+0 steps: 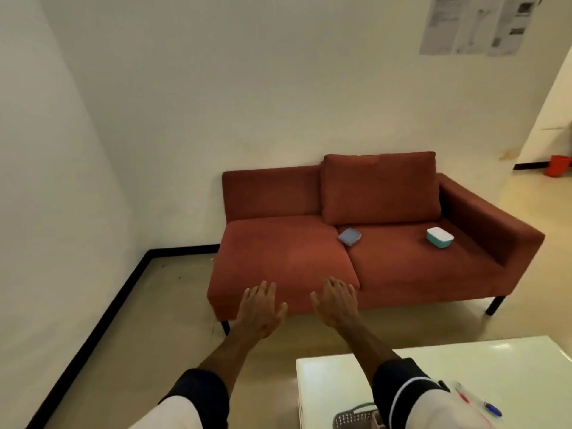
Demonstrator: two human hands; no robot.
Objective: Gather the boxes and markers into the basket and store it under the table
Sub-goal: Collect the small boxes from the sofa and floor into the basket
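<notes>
Head cam: both hands, left and right, are stretched out empty with fingers spread, in front of the red sofa. Two boxes sit on its seat, a grey one and a teal one well apart. The basket and markers are on the white table, bottom right.

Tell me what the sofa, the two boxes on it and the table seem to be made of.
Sofa: rust-red matte fabric, soft and nap-like. Teal box and grey box: probably smooth plastic, with rounded moulded corners. Table: glossy white top, reflecting light; lacquer or laminate, I cannot tell which.
</notes>
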